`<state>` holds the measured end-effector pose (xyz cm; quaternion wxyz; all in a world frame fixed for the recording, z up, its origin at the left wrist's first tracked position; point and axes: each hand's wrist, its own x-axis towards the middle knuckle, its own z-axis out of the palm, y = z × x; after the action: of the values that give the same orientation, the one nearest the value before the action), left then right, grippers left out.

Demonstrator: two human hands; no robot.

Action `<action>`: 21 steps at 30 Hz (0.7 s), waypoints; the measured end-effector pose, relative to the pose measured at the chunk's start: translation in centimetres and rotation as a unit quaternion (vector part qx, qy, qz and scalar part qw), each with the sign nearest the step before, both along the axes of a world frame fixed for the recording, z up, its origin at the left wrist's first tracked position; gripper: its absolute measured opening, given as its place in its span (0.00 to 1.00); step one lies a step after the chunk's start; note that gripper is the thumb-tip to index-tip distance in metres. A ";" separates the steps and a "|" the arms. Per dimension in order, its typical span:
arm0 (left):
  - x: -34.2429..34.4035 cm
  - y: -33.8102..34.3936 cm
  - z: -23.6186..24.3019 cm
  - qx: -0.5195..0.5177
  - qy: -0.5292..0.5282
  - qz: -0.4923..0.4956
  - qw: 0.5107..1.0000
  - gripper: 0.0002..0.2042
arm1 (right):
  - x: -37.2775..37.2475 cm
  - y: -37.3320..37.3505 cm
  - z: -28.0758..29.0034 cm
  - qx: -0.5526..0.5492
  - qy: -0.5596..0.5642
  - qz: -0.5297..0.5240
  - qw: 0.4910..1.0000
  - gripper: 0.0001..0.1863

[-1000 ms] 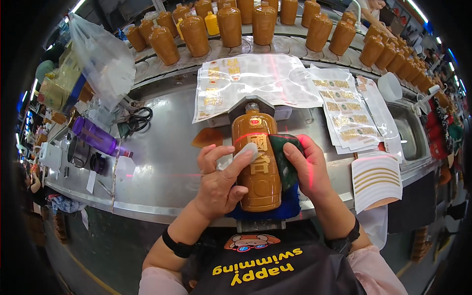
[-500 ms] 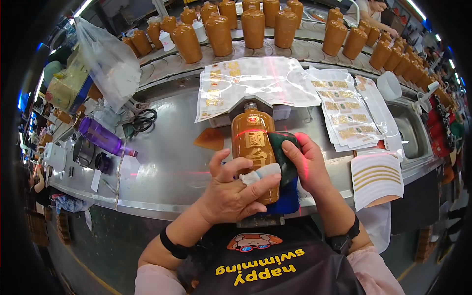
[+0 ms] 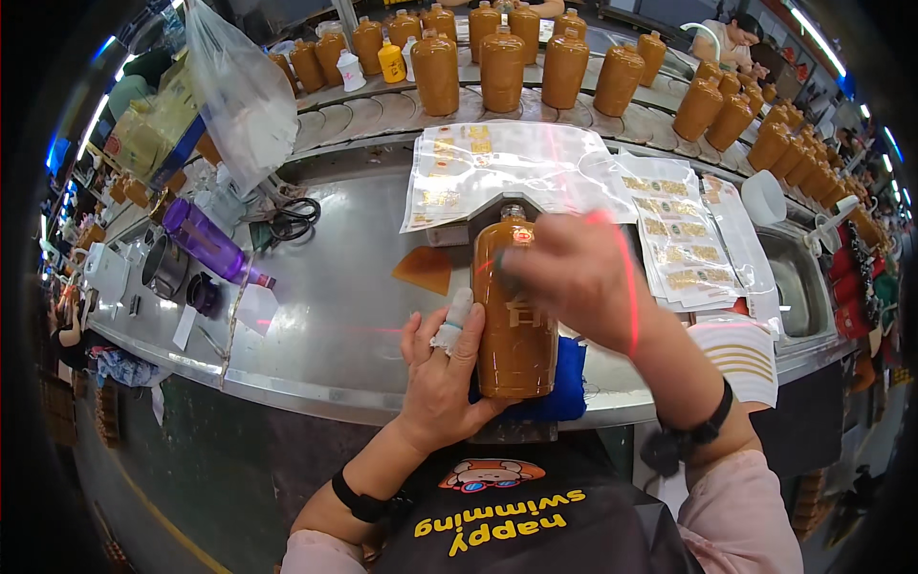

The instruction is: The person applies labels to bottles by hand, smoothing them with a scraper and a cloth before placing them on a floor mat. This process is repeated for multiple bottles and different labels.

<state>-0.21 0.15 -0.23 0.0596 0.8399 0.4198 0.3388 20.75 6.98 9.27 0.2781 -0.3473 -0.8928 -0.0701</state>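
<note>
A brown ceramic bottle (image 3: 514,335) lies on its side on a blue cloth (image 3: 566,383) at the near edge of the steel table (image 3: 354,316). My left hand (image 3: 445,368), with a taped finger, holds the bottle's lower left side. My right hand (image 3: 574,277) lies across the bottle's upper part, blurred by motion; what it holds under the fingers is hidden. A red laser line crosses my right hand.
Plastic sheets of gold labels (image 3: 497,172) lie beyond the bottle and to the right (image 3: 684,249). Several brown bottles (image 3: 502,67) stand on a conveyor at the back. Scissors (image 3: 287,222), a purple bottle (image 3: 206,244) and a clear bag (image 3: 239,86) are at left. A sink (image 3: 798,282) is at right.
My right hand has come from the bottle's right side across its upper front. My left hand slid down to the bottle's lower left side. The green cloth seen earlier is out of sight.
</note>
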 end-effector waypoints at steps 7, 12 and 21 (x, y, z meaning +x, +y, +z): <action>0.5 0.1 -0.5 0.010 -0.050 -0.016 0.999 0.48 | 0.8 -2.2 0.1 -0.008 0.055 0.037 0.998 0.15; 0.3 0.1 -1.2 0.017 -0.051 -0.006 0.999 0.48 | 0.9 -3.9 -0.3 -0.232 0.077 0.225 0.943 0.15; 0.1 0.1 -1.1 0.001 -0.062 -0.026 0.998 0.49 | 1.9 -5.3 -1.5 -0.135 0.105 0.138 0.976 0.18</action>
<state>-0.11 0.24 -1.28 0.0931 0.8279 0.3929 0.3892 22.69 1.70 7.76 0.3277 -0.2603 -0.8993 0.1268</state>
